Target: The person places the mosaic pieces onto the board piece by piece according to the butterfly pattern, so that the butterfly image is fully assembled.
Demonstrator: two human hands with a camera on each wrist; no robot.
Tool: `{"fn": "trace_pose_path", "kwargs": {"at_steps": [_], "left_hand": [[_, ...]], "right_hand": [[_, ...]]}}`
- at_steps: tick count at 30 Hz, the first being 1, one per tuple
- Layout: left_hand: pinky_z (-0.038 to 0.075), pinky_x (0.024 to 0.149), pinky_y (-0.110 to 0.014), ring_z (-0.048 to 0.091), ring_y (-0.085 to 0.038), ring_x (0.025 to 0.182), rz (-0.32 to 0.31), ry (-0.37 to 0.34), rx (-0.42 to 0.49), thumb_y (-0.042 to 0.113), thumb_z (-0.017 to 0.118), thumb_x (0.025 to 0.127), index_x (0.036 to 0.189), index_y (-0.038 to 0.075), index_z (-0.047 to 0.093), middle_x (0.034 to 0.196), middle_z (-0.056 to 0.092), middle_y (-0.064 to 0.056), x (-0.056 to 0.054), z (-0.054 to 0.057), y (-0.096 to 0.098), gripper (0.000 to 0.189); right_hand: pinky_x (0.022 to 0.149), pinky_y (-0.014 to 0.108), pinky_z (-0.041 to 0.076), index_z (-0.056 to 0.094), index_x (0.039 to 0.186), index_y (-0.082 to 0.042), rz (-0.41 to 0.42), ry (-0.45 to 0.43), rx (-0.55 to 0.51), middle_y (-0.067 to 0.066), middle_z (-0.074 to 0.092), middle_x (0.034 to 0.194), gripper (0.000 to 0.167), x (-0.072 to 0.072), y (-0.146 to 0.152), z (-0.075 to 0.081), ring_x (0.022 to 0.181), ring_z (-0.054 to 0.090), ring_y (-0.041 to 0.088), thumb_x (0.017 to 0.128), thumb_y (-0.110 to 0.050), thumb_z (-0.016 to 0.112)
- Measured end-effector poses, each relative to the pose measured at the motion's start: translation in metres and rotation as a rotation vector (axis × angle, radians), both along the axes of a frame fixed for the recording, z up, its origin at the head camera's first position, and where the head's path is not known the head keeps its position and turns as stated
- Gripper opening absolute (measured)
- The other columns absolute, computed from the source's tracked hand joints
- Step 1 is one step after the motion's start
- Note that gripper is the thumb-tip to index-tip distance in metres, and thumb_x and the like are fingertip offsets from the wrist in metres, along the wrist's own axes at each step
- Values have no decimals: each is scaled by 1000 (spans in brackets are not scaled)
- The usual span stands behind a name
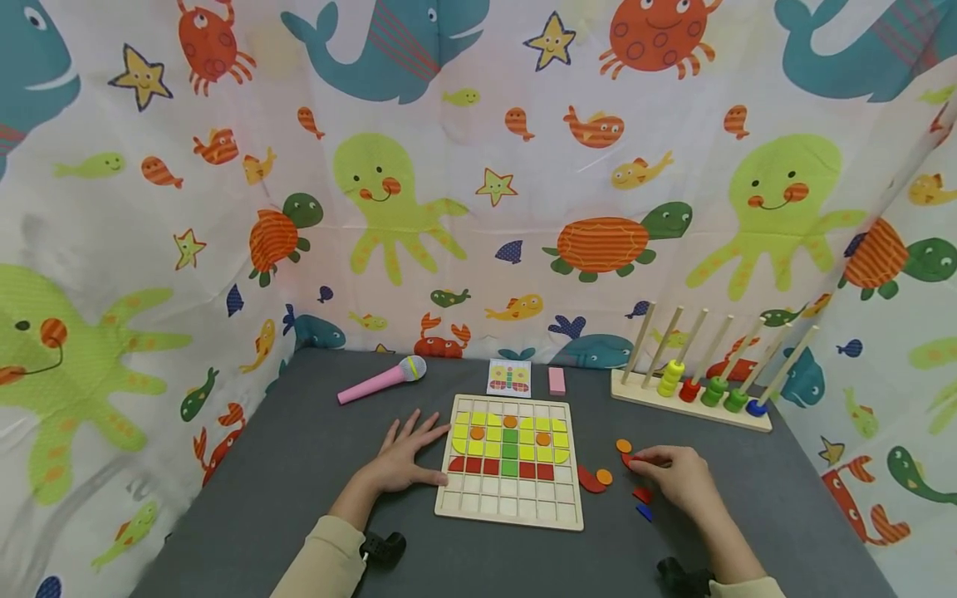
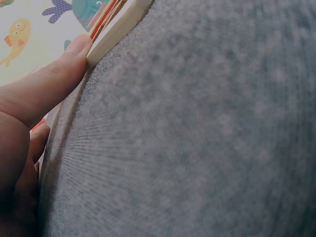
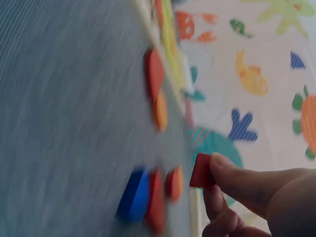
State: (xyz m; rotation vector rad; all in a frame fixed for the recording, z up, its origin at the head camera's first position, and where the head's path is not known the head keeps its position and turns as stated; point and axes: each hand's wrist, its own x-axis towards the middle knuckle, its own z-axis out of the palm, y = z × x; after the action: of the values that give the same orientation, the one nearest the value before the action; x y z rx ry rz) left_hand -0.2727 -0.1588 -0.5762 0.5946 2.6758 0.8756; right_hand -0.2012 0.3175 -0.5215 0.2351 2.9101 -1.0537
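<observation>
My left hand [image 1: 399, 458] rests on the table with spread fingers, its thumb and fingertips at the left edge of the wooden grid board [image 1: 486, 505]. In the left wrist view the thumb [image 2: 59, 81] lies against the board's side [image 2: 116, 34]. Yellow, orange, green and red tiles fill the board's upper and middle rows. Right of the board, my right hand [image 1: 679, 477] pinches a small red tile [image 3: 201, 171] between thumb and finger. Near it lie orange discs [image 1: 604, 477], a red curved piece [image 1: 589, 480], a red piece [image 1: 642, 496] and a blue piece [image 1: 644, 512].
Behind the board are a picture card [image 1: 509, 378], a pink block [image 1: 557, 381] and a pink toy microphone [image 1: 377, 382]. A wooden peg stand [image 1: 691, 403] with coloured rings stands at the back right. A sea-animal printed curtain [image 1: 478, 249] surrounds the grey table [image 1: 284, 448].
</observation>
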Motion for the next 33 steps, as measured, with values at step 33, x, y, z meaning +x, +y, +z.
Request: {"fn": "trace_pose_path", "kwargs": {"at_steps": [33], "left_hand": [[-14,120,-62,-8,-31,158,-1,-21,22,68,76,75,158,38,34,170,15,5,3,6,1,98]], "right_hand": [[59,26,48,83,87,-19,171,26,59,-5,74,85,7,-15,-104,-12,71,56,12,82,-24,84]]}}
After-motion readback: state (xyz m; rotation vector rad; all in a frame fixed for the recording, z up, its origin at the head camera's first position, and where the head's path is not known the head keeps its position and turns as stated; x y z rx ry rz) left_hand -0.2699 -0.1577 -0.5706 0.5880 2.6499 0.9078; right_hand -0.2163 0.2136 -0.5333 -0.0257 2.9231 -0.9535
